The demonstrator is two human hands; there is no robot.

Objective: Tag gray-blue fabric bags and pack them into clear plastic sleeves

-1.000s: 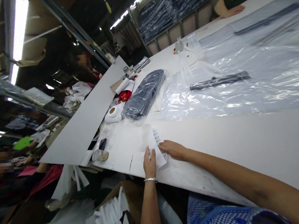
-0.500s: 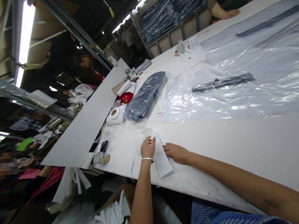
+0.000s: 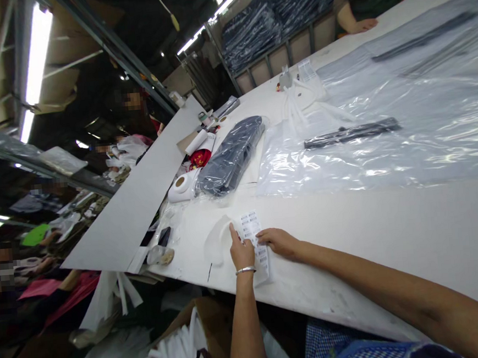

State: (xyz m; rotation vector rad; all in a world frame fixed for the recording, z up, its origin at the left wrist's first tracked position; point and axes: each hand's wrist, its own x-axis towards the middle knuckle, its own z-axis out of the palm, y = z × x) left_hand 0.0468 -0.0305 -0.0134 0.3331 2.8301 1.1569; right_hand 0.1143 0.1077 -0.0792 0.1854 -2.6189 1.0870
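A white label sheet point(image 3: 249, 220) with rows of small dark print lies near the front edge of the white table. My left hand point(image 3: 242, 251), a silver bangle on its wrist, rests over the sheet's left side. Its index finger is stretched forward and the thumb stands apart; the other fingers are mostly hidden. Beside it curls a translucent pale strip point(image 3: 214, 241), close to the index fingertip; whether they touch I cannot make out. My right hand point(image 3: 280, 243) lies low on the table, fingers extended, their tips on the sheet's right edge.
Dark folded goods in clear plastic point(image 3: 232, 154) lie ahead, beside a white roll point(image 3: 181, 186). Wide plastic sheeting point(image 3: 345, 165) covers the table's right side. A co-worker's hand point(image 3: 362, 25) rests at the far edge. Below the table, a carton point(image 3: 211, 324) holds white strips.
My left hand has shifted slightly right and stretched out its index finger. The sheet now shows its printed rows, and the translucent strip has spread out to the left. My right hand stays nearly in place.
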